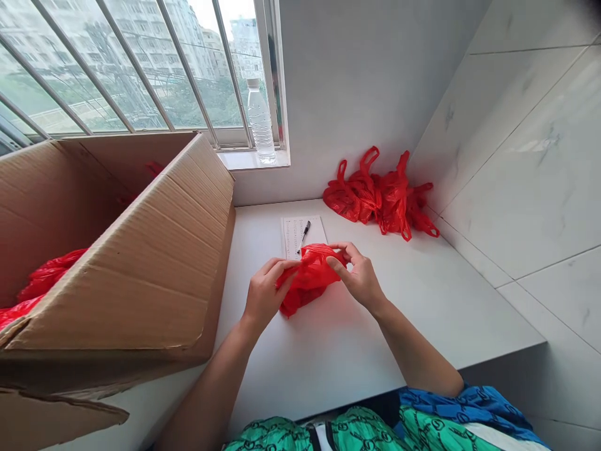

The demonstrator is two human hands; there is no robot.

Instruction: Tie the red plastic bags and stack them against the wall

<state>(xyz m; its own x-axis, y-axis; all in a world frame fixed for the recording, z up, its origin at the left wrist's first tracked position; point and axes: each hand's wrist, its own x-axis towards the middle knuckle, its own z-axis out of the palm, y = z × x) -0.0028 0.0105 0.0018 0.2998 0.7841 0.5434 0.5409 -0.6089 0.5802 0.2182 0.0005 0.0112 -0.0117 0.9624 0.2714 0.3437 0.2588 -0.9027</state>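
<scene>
Pinching a crumpled red plastic bag (310, 279) between my two hands, I hold it over a white counter (328, 366), right in front of me. I can't tell whether its lower end touches the counter. My left hand (267, 297) comes in from the left, its fingers (277, 270) curled and close together over the bag's near side. My right hand (357, 275) grips the top edge, with the thumb (334, 267) pressed toward the bent fingers and the bag pinched between them.

Just past the bag, a sheet of paper (293, 235) with printed lines lies flat on the counter, and a black pen (303, 237) rests on it. Farther along, a heap of knotted-looking red bags (378, 195) sits against the wall, near the tiled side wall (516, 163). To my left stands a big cardboard box (122, 282), with more red bags (49, 279) inside. A clear water bottle (260, 122) stands on the windowsill (253, 160) by a barred window (117, 69). My green and blue clothes (366, 432) show at the bottom.
</scene>
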